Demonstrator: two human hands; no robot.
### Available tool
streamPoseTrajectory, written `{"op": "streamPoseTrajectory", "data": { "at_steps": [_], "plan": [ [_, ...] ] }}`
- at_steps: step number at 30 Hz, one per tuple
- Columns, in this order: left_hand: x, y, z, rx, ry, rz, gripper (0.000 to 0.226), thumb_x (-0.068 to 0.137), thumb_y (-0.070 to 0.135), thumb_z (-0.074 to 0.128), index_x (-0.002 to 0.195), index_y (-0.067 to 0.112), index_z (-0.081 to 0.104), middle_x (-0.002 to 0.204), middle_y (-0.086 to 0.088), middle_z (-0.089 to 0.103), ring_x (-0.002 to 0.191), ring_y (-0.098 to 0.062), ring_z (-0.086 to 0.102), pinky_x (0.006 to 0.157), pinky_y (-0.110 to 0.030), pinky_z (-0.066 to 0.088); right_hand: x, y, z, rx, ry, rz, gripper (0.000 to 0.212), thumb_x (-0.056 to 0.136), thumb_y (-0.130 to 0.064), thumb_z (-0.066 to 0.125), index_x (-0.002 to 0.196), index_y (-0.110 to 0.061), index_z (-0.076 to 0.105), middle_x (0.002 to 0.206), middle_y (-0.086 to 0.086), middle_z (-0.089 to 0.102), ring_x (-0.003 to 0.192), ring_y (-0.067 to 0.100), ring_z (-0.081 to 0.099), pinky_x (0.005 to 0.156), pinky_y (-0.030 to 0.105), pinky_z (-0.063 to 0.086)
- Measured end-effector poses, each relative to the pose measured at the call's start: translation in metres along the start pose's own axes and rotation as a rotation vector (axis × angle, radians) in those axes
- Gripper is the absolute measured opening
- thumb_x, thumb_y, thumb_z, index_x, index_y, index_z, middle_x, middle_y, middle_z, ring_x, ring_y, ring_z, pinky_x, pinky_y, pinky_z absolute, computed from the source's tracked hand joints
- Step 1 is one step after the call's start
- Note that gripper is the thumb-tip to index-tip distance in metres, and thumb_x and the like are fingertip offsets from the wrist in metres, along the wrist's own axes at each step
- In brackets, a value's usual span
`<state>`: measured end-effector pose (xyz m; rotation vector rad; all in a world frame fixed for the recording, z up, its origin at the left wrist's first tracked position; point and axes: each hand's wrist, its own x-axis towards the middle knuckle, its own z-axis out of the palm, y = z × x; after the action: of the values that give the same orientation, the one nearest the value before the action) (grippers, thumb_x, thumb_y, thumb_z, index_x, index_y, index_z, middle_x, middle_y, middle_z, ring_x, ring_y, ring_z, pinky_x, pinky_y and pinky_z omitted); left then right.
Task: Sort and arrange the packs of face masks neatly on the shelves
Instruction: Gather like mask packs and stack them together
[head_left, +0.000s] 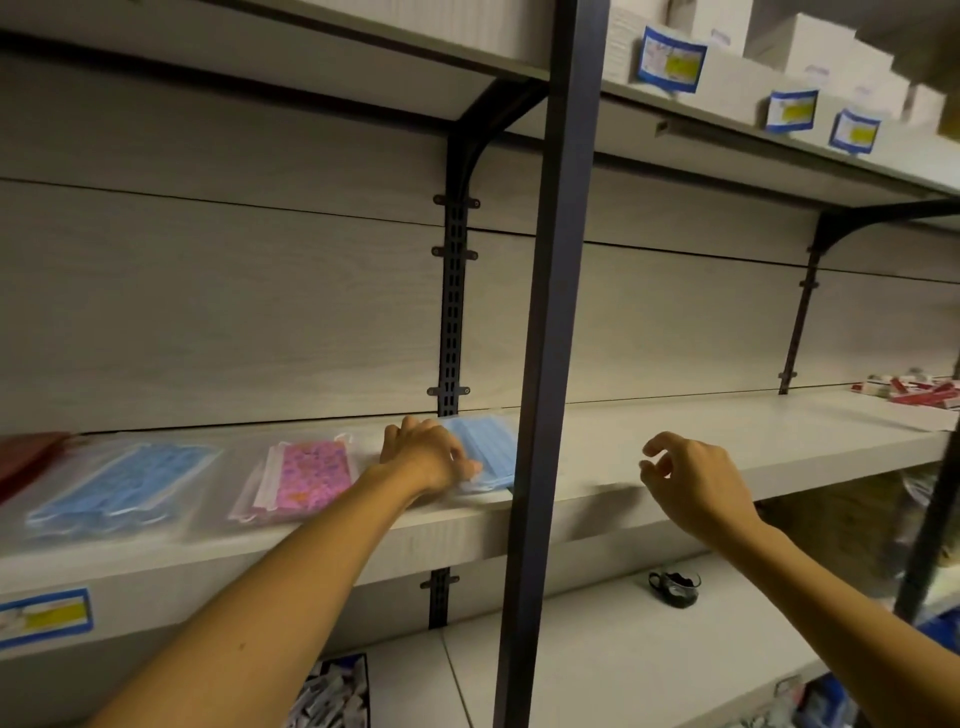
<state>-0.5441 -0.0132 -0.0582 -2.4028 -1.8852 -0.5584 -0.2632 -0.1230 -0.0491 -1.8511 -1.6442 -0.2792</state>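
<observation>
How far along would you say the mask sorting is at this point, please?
Done, it seems: a blue mask pack and a pink patterned pack lie flat side by side on the middle shelf. In hand: the left hand rests on another blue pack, apparently setting it beside them; the right hand hovers, holding nothing. Left: a dark mask lies loose on the shelf below.

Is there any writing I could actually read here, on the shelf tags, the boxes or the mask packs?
None is readable.
Blue-framed shelf tags: print blurred.
Lower-left shelf tag: blurred.
White boxes: faint marks, too small.
Red-and-white boxes: blurred.
Mask packs: no lettering visible.
</observation>
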Motion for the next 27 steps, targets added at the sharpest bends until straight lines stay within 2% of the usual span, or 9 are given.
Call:
{"op": "streamPoseTrajectory", "data": {
  "at_steps": [5,13,16,27],
  "plan": [
    [0.000,0.007,0.000,-0.014,0.014,0.004,0.050,0.078,0.066,0.054,0.108,0.027,0.064,0.115,0.004,0.055,0.105,-0.018,0.041,0.087,-0.033,0.033,0.000,-0.005,-0.002,0.004,0.004,0.005,0.024,0.092,-0.026,0.058,0.113,-0.016,0.063,0.093,0.004,0.069,0.085,0.022,0.063,0.078,0.041,0.055],
    [-0.027,-0.009,-0.038,-0.096,0.128,0.038,0.027,0.087,0.053,0.056,0.100,0.035,0.070,0.118,0.002,0.061,0.112,-0.021,0.047,0.091,-0.033,0.036,-0.008,-0.019,-0.010,-0.009,0.009,0.005,0.024,0.092,-0.027,0.058,0.113,-0.015,0.062,0.093,0.004,0.070,0.085,0.022,0.063,0.078,0.040,0.055],
    [-0.042,-0.019,-0.049,-0.113,0.170,0.039,0.028,0.087,0.050,0.059,0.106,0.033,0.068,0.122,0.000,0.061,0.117,-0.023,0.047,0.093,-0.034,0.033,-0.016,-0.030,-0.014,0.001,0.017,-0.003,0.025,0.092,-0.027,0.059,0.113,-0.014,0.063,0.093,0.004,0.070,0.085,0.023,0.063,0.077,0.042,0.056],
    [-0.093,-0.018,-0.059,-0.106,0.223,0.213,0.030,0.087,0.049,0.059,0.107,0.030,0.069,0.121,0.003,0.062,0.115,-0.019,0.045,0.094,-0.034,0.034,-0.070,-0.054,-0.023,0.032,0.038,0.008,0.026,0.094,-0.027,0.057,0.116,-0.014,0.061,0.097,0.005,0.070,0.088,0.022,0.064,0.078,0.043,0.057]
  ]
}}
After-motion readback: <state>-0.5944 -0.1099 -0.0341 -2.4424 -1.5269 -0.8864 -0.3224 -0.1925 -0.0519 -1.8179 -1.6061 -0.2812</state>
